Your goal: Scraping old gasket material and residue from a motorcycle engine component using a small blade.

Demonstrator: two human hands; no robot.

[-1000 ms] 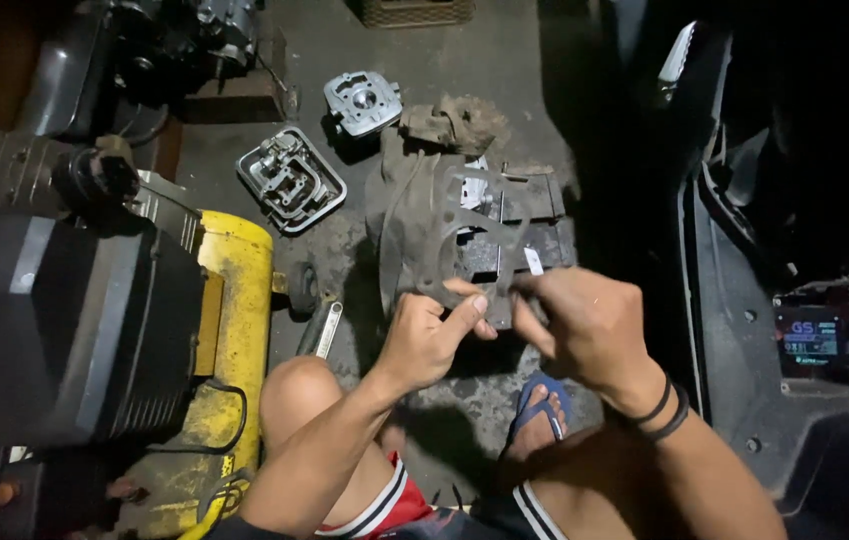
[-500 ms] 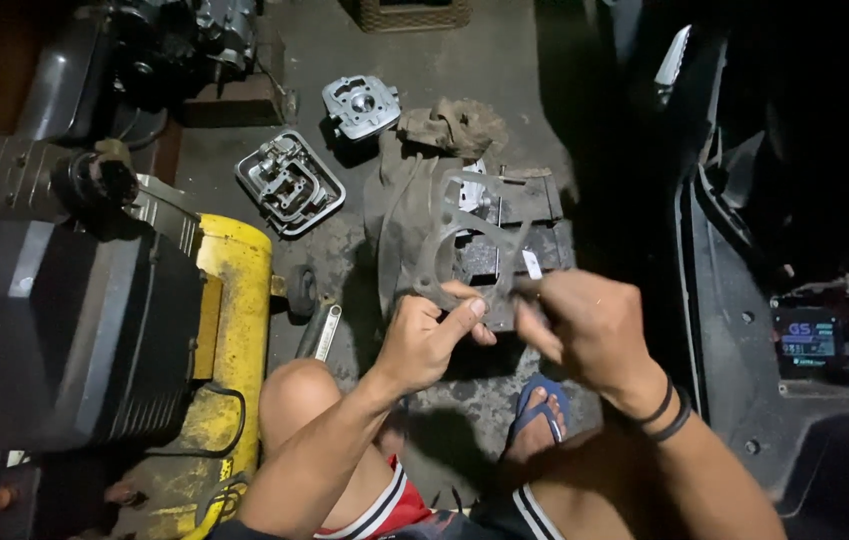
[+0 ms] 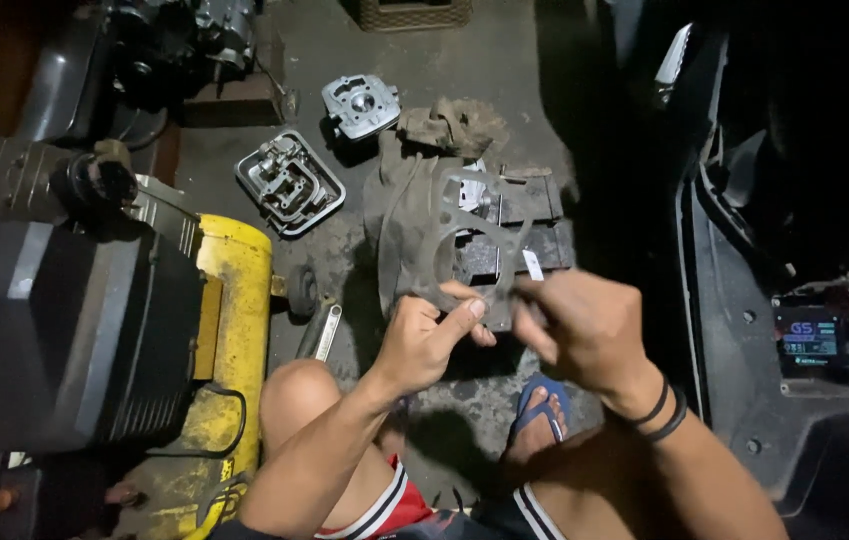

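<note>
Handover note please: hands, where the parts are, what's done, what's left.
Left hand and right hand pinch the lower edge of a thin grey gasket with a large round hole, held up over the concrete floor.
Finned grey cylinder head and open metal tray of parts lie beyond; wrench by the left knee.
Done: gasket is off, in hand. Left: not fitted to anything visible.

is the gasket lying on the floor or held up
Held up: both the left hand and right hand pinch the flat grey gasket by its lower edge above the floor.
</note>
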